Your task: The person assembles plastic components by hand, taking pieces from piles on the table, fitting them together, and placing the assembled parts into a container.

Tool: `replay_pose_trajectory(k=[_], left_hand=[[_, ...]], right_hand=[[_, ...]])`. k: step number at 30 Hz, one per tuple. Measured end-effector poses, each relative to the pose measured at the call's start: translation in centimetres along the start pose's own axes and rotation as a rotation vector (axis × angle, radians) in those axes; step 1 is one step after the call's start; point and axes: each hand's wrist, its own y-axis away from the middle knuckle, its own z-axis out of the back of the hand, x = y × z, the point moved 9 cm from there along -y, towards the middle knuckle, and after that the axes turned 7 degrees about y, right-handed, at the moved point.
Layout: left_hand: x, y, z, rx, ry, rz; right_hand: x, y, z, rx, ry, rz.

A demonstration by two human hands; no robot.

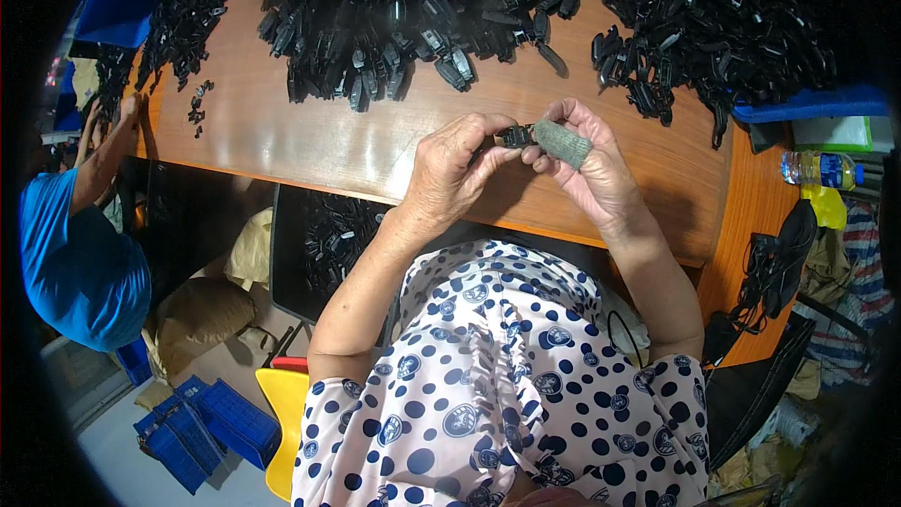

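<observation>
Over the table, my left hand (pixel 460 164) is closed, pinching a small black plastic part (pixel 515 137) between thumb and fingers. My right hand (pixel 601 169) meets it from the other side, its fingertips closed at the part's right end. A grey-green knitted finger sleeve (pixel 562 144) appears to cover one finger of that hand. Beyond both hands a large heap of black plastic parts (pixel 394 23), some with shiny faces, spreads over the far side of the brown wooden table (pixel 366 145).
Another black heap (pixel 713 38) lies at the far right, near a plastic bottle (pixel 821 170) and black cables (pixel 765 272). Several small pieces (pixel 197 108) lie at the left. A person in a blue shirt (pixel 84 253) works there. Blue crates (pixel 206 427) stand on the floor by a yellow chair (pixel 282 422).
</observation>
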Motion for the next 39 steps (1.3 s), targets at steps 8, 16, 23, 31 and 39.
replay_pose_trajectory(k=[8, 16, 23, 31, 39], left_hand=[[-1.0, 0.2, 0.3, 0.059, -0.074, -0.111], [-0.9, 0.8, -0.9, 0.198, -0.126, -0.081], [2.2, 0.0, -1.5, 0.078, 0.255, 0.295], [5.3, 2.3, -4.8, -0.144, 1.043, 0.632], [6.1, 1.7, -4.1, -0.226, 1.090, 0.765]], right_hand=[[0.8, -0.3, 0.2, -0.045, 0.481, -0.151], [-1.2, -0.1, 1.6, 0.014, 0.702, -0.485], [-1.8, -0.8, 1.2, 0.098, 0.326, -0.420], [-2.4, -0.4, -0.3, 0.249, 0.070, -0.272], [-0.8, -1.3, 2.5, 0.122, 0.692, -0.295]])
